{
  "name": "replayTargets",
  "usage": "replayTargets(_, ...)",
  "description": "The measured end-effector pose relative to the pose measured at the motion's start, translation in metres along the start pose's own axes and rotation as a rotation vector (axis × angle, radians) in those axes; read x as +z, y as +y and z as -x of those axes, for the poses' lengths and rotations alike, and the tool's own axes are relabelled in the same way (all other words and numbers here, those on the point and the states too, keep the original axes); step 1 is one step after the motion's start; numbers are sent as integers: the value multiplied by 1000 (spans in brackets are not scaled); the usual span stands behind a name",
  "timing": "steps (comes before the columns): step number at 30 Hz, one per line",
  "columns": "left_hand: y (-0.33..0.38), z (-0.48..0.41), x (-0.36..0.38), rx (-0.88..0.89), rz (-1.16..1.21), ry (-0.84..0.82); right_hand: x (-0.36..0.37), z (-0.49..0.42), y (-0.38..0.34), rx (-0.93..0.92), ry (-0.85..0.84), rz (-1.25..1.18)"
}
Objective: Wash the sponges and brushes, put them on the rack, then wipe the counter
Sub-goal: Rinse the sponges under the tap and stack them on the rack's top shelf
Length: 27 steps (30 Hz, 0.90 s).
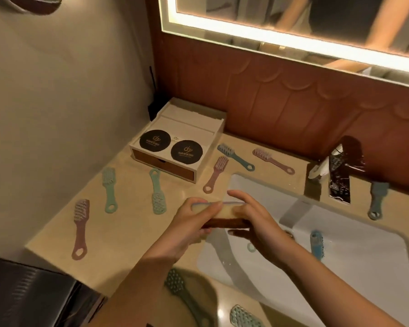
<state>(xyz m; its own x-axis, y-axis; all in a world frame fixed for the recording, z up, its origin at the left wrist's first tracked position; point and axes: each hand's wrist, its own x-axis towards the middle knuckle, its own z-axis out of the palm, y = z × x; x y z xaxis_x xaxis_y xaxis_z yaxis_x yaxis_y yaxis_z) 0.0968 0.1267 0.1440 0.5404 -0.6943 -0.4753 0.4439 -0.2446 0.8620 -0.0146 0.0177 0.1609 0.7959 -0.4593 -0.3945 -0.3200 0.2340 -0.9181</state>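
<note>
The left hand [194,224] and right hand [254,223] each curl round one sponge [222,213]. They hold it just above the left rim of the sink [354,263].

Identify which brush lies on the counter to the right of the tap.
The grey-blue brush, ring end nearest the camera; all other brushes on the counter lie left of the tap.

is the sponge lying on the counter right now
No, the left hand and the right hand both grip the sponge, lifted at the edge of the sink.
</note>
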Motion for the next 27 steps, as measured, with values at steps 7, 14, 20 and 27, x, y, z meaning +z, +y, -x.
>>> replayTargets(7, -12, 1, 79, 185, -349, 110, -41, 27, 9, 41, 325, -104)
replayTargets(14, -25, 9, 146, 223, -518, 133, -79, 49, 21, -114, 668, -78)
replayTargets(20, -22, 25, 214, 314, -426, 182, -111, 67, 15, -228, 858, -102)
replayTargets(27, -28, 23, 271, 460, -633, 65, -173, 94, 18, -223, 894, 277)
